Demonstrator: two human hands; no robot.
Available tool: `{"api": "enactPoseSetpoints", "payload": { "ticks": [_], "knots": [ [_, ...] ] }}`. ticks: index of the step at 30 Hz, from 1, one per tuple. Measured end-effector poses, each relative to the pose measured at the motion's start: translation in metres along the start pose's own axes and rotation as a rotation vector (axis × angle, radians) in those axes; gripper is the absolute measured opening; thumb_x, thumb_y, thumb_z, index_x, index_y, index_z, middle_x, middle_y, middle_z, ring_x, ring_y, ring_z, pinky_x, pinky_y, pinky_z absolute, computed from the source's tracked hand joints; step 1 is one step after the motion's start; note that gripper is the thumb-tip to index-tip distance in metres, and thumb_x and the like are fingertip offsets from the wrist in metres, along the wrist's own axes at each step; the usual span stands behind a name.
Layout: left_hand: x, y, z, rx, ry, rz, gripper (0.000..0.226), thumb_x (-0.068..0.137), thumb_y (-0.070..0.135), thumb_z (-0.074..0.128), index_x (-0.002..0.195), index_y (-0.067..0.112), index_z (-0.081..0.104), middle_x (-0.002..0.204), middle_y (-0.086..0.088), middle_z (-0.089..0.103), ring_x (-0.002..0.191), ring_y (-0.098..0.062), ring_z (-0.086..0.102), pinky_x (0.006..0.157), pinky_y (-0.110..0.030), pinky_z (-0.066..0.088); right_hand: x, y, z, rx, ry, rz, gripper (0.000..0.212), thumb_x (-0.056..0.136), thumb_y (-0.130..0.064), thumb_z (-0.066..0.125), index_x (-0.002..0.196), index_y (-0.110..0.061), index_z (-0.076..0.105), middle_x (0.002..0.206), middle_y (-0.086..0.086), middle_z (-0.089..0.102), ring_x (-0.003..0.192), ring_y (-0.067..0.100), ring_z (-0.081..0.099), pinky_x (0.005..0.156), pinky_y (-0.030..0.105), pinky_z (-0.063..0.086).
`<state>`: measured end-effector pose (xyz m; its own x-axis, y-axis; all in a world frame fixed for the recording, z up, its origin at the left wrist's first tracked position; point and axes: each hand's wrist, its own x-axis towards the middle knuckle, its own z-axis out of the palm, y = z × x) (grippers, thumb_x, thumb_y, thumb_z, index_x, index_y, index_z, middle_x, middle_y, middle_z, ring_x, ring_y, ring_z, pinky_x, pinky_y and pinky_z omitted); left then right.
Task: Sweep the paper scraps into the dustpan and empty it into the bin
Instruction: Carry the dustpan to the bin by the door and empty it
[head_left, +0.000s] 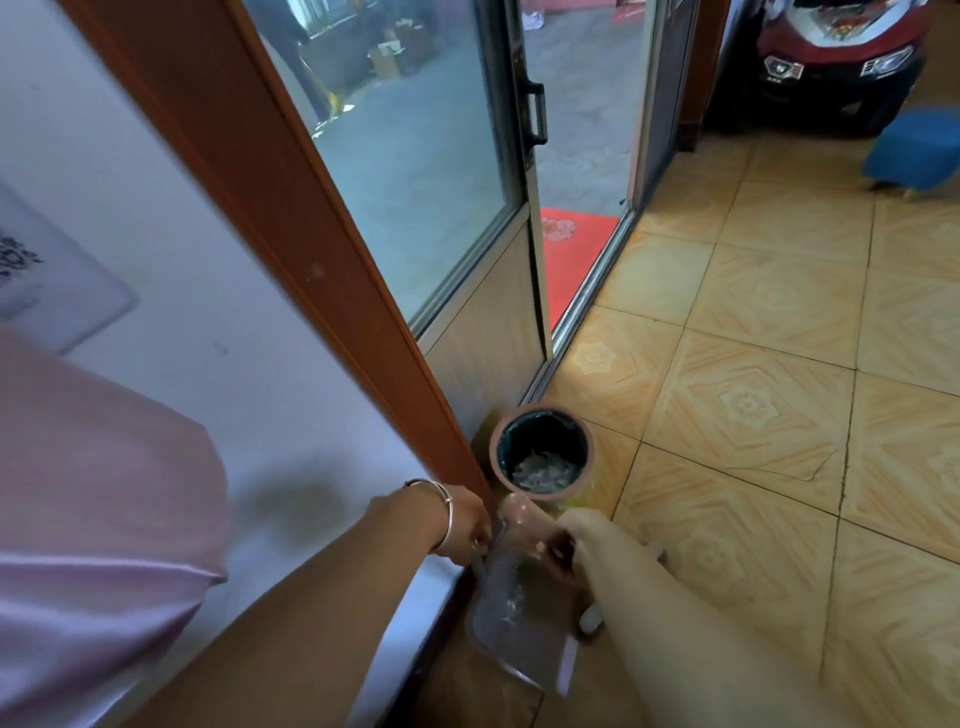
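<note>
My left hand and right hand both reach low to the dustpan, fingers curled at its handle, though blur hides the exact grip. The bin stands just beyond, already holding pale paper scraps; a few bits seem to cling in the pan. I judge emptying is nearly done. Next: tip or tap out the remainder. The wall and door frame crowd my left; open tiled floor lies to the right.

The bin sits hemmed against the door frame on its left; open tiled floor lies along its right side.
</note>
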<state>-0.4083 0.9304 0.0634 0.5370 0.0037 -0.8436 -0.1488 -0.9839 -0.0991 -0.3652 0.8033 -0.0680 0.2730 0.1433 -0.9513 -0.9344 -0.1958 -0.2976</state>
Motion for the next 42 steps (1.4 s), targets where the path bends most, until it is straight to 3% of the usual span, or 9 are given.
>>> {"api": "enactPoseSetpoints", "payload": {
  "ticks": [2, 5, 7, 12, 18, 32, 35, 39, 42],
  "knots": [
    [0.000, -0.007, 0.002, 0.051, -0.010, -0.021, 0.039, 0.092, 0.013, 0.049, 0.130, 0.017, 0.057, 0.128, -0.008, 0.058, 0.102, -0.027, 0.057, 0.071, -0.027, 0.037, 0.004, -0.008, 0.022, 0.031, 0.028, 0.044, 0.022, 0.093, -0.008, 0.040, 0.074, 0.001, 0.046, 0.060, 0.013, 0.048, 0.037, 0.021, 0.049, 0.035, 0.020, 0.045],
    [0.001, -0.019, 0.006, -0.020, 0.007, -0.058, 0.043, 0.095, 0.010, 0.047, 0.137, 0.021, 0.049, 0.135, 0.001, 0.054, 0.119, -0.021, 0.054, 0.066, -0.021, 0.033, 0.001, -0.015, 0.057, -0.029, 0.004, 0.002, 0.019, 0.089, -0.012, 0.036, 0.090, -0.004, 0.053, 0.065, 0.010, 0.051, 0.022, 0.017, 0.043, 0.041, 0.021, 0.046],
    [0.009, -0.030, 0.014, -0.038, 0.026, -0.057, 0.043, 0.095, 0.007, 0.046, 0.137, 0.018, 0.049, 0.138, 0.001, 0.053, 0.122, -0.020, 0.052, 0.071, -0.021, 0.033, 0.005, -0.018, 0.073, -0.130, -0.012, -0.013, 0.029, 0.085, -0.016, 0.034, 0.105, -0.007, 0.053, 0.078, 0.011, 0.054, 0.029, 0.018, 0.045, 0.047, 0.023, 0.045],
    [0.024, -0.060, 0.032, -0.004, 0.073, -0.085, 0.044, 0.093, 0.006, 0.048, 0.134, 0.021, 0.054, 0.131, -0.002, 0.059, 0.113, -0.025, 0.058, 0.076, -0.029, 0.041, -0.004, -0.037, 0.103, -0.189, -0.103, -0.083, 0.020, 0.095, -0.020, 0.033, 0.091, -0.006, 0.046, 0.083, 0.018, 0.055, 0.061, 0.026, 0.054, 0.071, 0.035, 0.050],
    [0.037, -0.070, 0.041, 0.062, 0.107, -0.088, 0.037, 0.096, 0.012, 0.047, 0.132, 0.016, 0.053, 0.131, -0.009, 0.057, 0.119, -0.030, 0.054, 0.095, -0.036, 0.043, 0.000, -0.060, 0.134, -0.148, -0.125, -0.111, 0.025, 0.096, -0.023, 0.038, 0.106, -0.002, 0.048, 0.080, 0.016, 0.054, 0.055, 0.022, 0.048, 0.048, 0.030, 0.043],
    [0.034, -0.073, 0.043, 0.125, 0.122, -0.087, 0.045, 0.095, 0.008, 0.049, 0.139, 0.019, 0.045, 0.145, -0.002, 0.045, 0.133, -0.025, 0.042, 0.110, -0.040, 0.028, -0.004, -0.062, 0.155, -0.308, -0.252, -0.232, 0.047, 0.097, -0.027, 0.036, 0.137, -0.004, 0.041, 0.105, 0.008, 0.059, 0.093, 0.024, 0.058, 0.080, 0.036, 0.047],
    [0.036, -0.075, 0.048, 0.122, 0.101, -0.106, 0.048, 0.094, 0.008, 0.052, 0.140, 0.020, 0.044, 0.147, -0.002, 0.042, 0.134, -0.025, 0.041, 0.113, -0.044, 0.025, -0.012, -0.061, 0.149, -0.344, -0.241, -0.275, 0.041, 0.097, -0.023, 0.040, 0.134, -0.004, 0.045, 0.124, 0.012, 0.060, 0.104, 0.026, 0.061, 0.089, 0.036, 0.048],
    [0.038, -0.074, 0.052, 0.097, 0.071, -0.145, 0.046, 0.091, 0.003, 0.049, 0.135, 0.017, 0.050, 0.137, -0.006, 0.052, 0.130, -0.027, 0.045, 0.112, -0.047, 0.022, -0.026, -0.057, 0.132, -0.335, -0.184, -0.329, 0.030, 0.095, -0.017, 0.045, 0.119, -0.001, 0.055, 0.107, 0.014, 0.063, 0.079, 0.022, 0.061, 0.070, 0.029, 0.049],
    [0.038, -0.071, 0.055, 0.116, 0.040, -0.138, 0.053, 0.091, 0.004, 0.048, 0.142, 0.019, 0.042, 0.142, -0.008, 0.046, 0.134, -0.027, 0.040, 0.111, -0.048, 0.020, -0.042, -0.057, 0.108, -0.203, -0.178, -0.383, 0.013, 0.094, -0.009, 0.046, 0.090, -0.002, 0.057, 0.089, 0.015, 0.061, 0.064, 0.019, 0.057, 0.058, 0.027, 0.044]
  ]
}}
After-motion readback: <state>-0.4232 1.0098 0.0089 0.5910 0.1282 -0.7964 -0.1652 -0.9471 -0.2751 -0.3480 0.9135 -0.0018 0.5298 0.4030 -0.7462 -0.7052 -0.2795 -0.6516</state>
